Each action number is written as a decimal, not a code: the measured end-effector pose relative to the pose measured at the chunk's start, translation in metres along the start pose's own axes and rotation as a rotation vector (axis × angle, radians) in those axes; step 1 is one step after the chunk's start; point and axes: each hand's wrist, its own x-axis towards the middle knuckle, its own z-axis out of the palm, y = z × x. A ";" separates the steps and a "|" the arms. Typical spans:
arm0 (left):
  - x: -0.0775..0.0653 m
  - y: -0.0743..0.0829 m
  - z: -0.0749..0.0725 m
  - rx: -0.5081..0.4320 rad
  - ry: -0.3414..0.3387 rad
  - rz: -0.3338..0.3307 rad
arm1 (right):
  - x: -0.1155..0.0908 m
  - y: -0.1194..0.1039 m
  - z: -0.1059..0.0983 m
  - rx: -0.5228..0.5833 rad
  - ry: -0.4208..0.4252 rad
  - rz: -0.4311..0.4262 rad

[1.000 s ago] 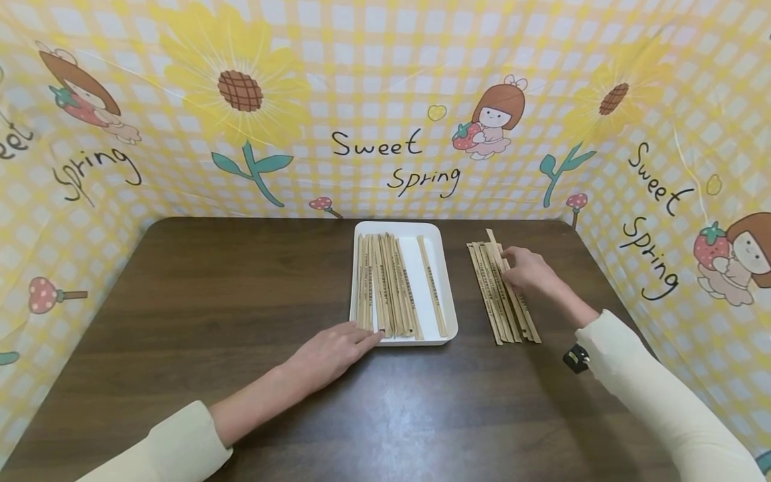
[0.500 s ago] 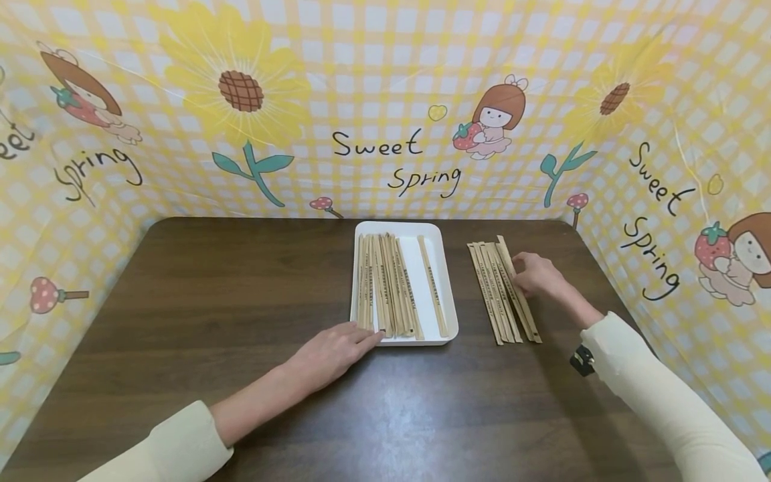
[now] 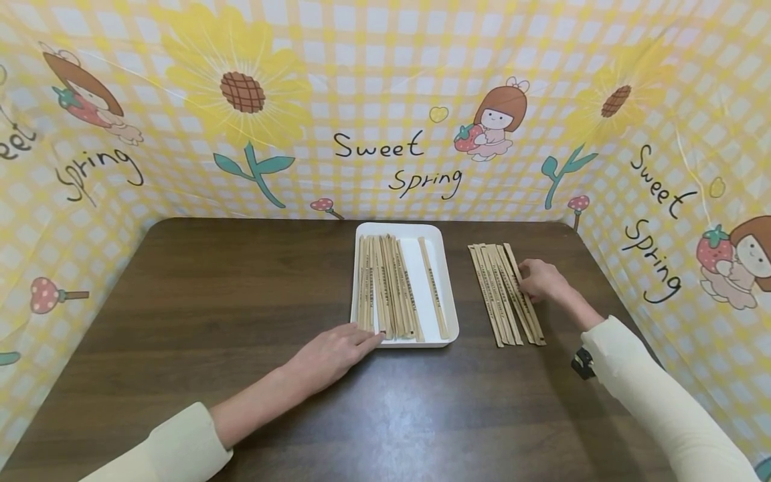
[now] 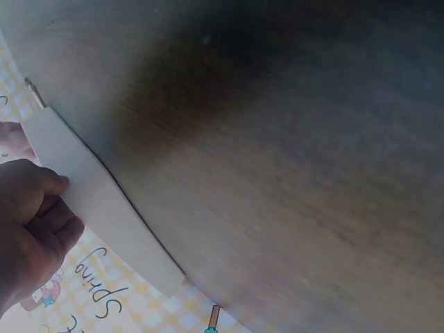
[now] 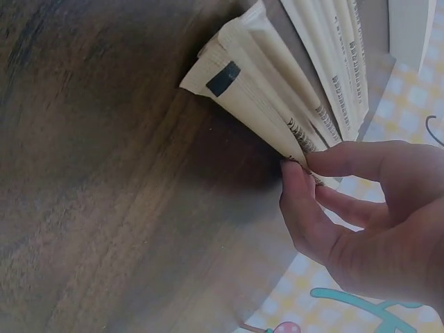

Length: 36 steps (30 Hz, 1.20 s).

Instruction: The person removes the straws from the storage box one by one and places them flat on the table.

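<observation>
Your two hands reach over a table, with one tray and two groups of slim, paper-wrapped sticks before you. Your left hand (image 3: 333, 349) holds the near left corner of the white tray (image 3: 425, 301), its fingers bent in the left wrist view. Your right hand (image 3: 545, 282) pinches the rightmost part of the loose pile, thumb and fingertips together on a wrapped stick (image 5: 253, 114); whether it has hold of one or more, you cannot tell.

Inside the tray lie one tight cluster (image 3: 388, 288) on the left, too overlapped to count, and one single stick (image 3: 433, 288) on the right, apart from it. The loose pile (image 3: 496, 294) rests right of the tray, several sticks side by side, overlapping too much for an exact count.

The table (image 3: 241, 301) is dark brown wood grain, glossy near you. Yellow-and-white checked cloth (image 3: 385, 80) hangs on three sides, printed with two sunflowers, three strawberry-holding girls and "Sweet Spring". You wear two pale sleeves (image 3: 181, 445); one black device (image 3: 582, 363) shows by the right cuff.
</observation>
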 end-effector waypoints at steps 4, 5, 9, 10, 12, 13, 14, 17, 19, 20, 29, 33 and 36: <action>0.000 0.000 -0.001 0.006 -0.001 -0.002 | 0.001 0.002 0.000 0.014 -0.011 0.003; 0.000 0.000 -0.001 0.008 -0.001 -0.003 | 0.002 0.002 -0.001 0.018 -0.015 0.001; 0.000 0.001 -0.001 0.010 -0.003 -0.004 | 0.003 0.002 -0.001 0.029 -0.026 0.003; 0.000 0.001 -0.001 0.008 -0.002 -0.005 | 0.003 0.002 -0.001 0.030 -0.027 0.003; -0.001 0.001 -0.001 0.006 -0.001 -0.005 | 0.002 0.001 0.000 0.034 -0.031 0.008; -0.001 0.001 -0.001 0.005 0.000 -0.005 | 0.001 0.000 0.000 0.037 -0.033 0.011; -0.001 0.001 -0.001 0.005 0.001 -0.005 | 0.001 0.000 0.000 0.040 -0.033 0.013; -0.001 0.001 -0.001 0.006 0.002 -0.004 | 0.000 -0.001 0.000 0.048 -0.035 0.016; -0.001 0.001 -0.001 0.006 0.002 -0.003 | 0.000 -0.001 0.000 0.060 -0.039 0.021; -0.001 0.001 -0.001 0.005 0.001 -0.003 | 0.000 -0.002 0.001 0.068 -0.043 0.021; -0.001 0.000 -0.001 0.008 -0.012 -0.008 | -0.003 -0.007 -0.002 0.049 0.052 -0.030; -0.001 0.000 -0.001 0.001 -0.002 -0.006 | -0.005 -0.020 -0.004 0.045 0.070 -0.053; -0.001 0.001 -0.001 0.002 0.006 -0.002 | -0.007 -0.033 -0.005 0.108 0.063 -0.062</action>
